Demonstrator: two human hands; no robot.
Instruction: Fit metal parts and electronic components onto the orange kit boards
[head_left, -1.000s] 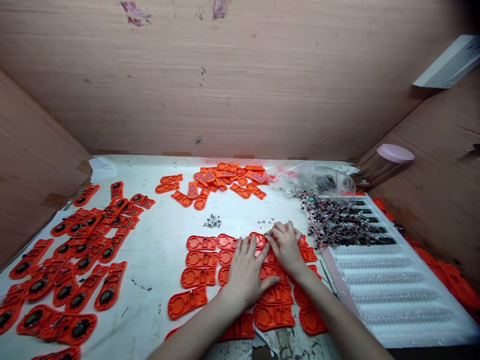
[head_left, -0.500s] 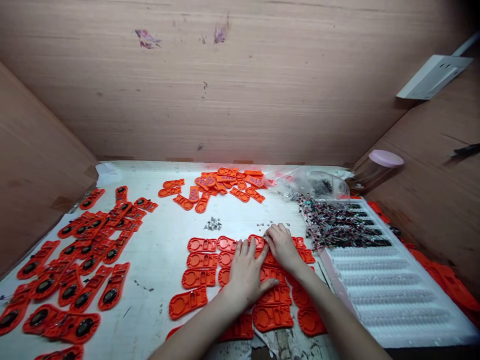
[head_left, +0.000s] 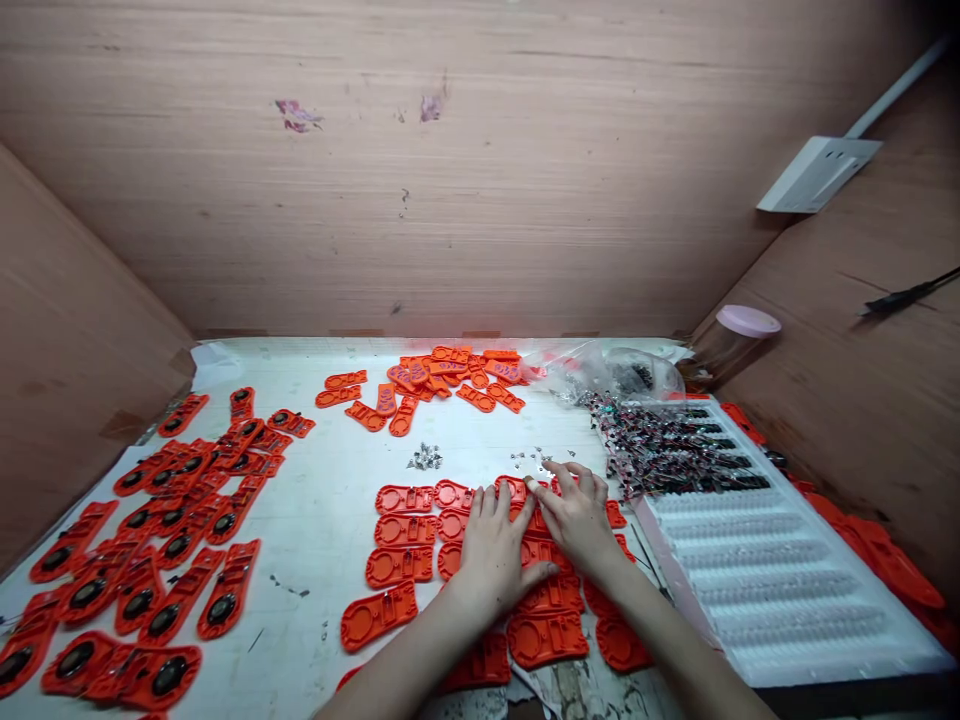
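Note:
My left hand (head_left: 495, 548) lies flat, fingers stretched out and thumb apart, over the rows of red plastic shells (head_left: 405, 528). My right hand (head_left: 581, 515) is beside it, at the far end of the rows. Its thumb rests on a shell near my left fingertips, while the other fingers reach forward, apart from the thumb. Just beyond them are a few small scattered metal pieces (head_left: 538, 456). A small heap of similar metal pieces (head_left: 426, 457) sits farther left. Several shells are partly hidden under my hands and forearms.
Red shells with round black parts (head_left: 225, 610) are spread on the left. Loose orange pieces (head_left: 442, 372) are piled at the back. On the right, a white foam tray (head_left: 795, 570) carries a tangle of wired components (head_left: 660, 445), near a plastic bag (head_left: 600, 370) and a lidded jar (head_left: 731, 345).
My right hand has loosened from a pinch at a far shell, its fingers now spread and reaching toward the scattered metal pieces. My left hand stays on the shells. The camera view has shifted slightly.

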